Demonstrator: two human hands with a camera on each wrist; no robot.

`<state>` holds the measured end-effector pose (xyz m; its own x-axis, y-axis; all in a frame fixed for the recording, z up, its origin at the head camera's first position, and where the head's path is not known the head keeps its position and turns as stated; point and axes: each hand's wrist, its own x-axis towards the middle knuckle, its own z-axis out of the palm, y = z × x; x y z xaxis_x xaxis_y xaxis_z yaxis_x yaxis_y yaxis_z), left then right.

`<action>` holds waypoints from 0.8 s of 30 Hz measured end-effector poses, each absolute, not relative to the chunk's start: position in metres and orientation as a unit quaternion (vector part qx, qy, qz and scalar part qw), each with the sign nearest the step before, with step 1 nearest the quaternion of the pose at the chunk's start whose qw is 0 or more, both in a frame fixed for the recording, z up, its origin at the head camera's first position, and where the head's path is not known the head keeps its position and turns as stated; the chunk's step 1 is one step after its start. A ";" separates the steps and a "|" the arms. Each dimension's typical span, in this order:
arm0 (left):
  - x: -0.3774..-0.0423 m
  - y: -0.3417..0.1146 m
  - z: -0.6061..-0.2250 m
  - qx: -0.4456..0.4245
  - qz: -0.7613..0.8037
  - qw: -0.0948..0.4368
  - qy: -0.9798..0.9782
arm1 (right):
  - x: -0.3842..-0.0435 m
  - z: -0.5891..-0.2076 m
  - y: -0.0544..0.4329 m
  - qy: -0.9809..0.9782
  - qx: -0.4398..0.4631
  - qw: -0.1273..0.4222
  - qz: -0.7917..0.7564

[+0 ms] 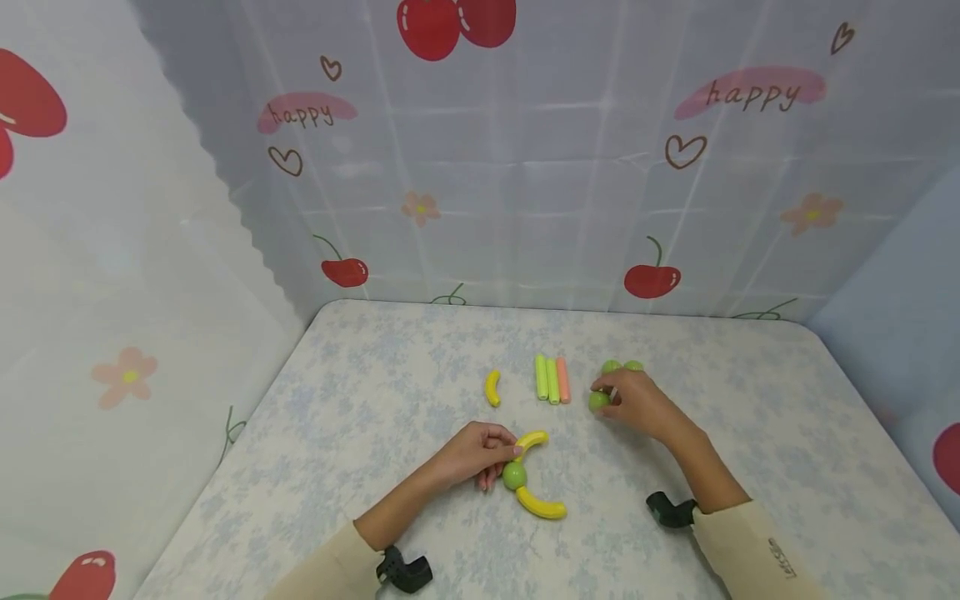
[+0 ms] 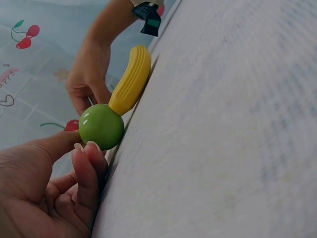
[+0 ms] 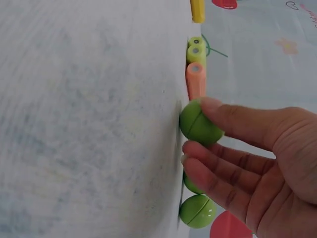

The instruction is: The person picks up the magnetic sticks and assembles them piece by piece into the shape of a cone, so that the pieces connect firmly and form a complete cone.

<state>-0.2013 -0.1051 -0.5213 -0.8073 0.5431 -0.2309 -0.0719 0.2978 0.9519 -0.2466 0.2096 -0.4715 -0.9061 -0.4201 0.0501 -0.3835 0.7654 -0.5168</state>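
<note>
My left hand (image 1: 476, 454) pinches a joined piece where its upper curved yellow stick (image 1: 534, 437) meets a green ball (image 1: 514, 476). A second curved yellow stick (image 1: 542, 505) sticks out from that ball's lower side, so the whole forms an open arc. In the left wrist view the curled fingers (image 2: 89, 173) lie against the ball (image 2: 101, 126), and the upper stick is hidden behind it. My right hand (image 1: 637, 402) holds another green ball (image 3: 198, 124) between thumb and fingers. Two more green balls (image 1: 611, 367) lie just behind that hand.
Two straight yellow-green sticks (image 1: 547, 379) and an orange one (image 1: 562, 381) lie side by side at mid-table. Left of them is a single curved yellow stick (image 1: 492, 388). A printed curtain (image 1: 510, 233) hangs behind the patterned tabletop (image 1: 375, 375).
</note>
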 end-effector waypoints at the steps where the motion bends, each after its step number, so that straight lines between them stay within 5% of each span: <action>1: -0.202 -0.105 -0.522 0.154 0.574 0.269 0.758 | -0.247 -0.472 0.209 0.936 -0.220 0.041 -0.271; 11: -0.204 -0.106 -0.525 0.149 0.585 0.273 0.749 | -0.240 -0.478 0.194 0.878 -0.309 0.088 -0.354; 24: -0.203 -0.105 -0.524 0.154 0.591 0.273 0.743 | -0.233 -0.479 0.174 0.860 -0.317 0.124 -0.380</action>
<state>-0.2032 -0.1053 -0.5239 -0.8028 0.5526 -0.2239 -0.0934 0.2543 0.9626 -0.2328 0.1743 -0.4790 -0.7689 -0.6387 0.0275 -0.4509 0.5113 -0.7316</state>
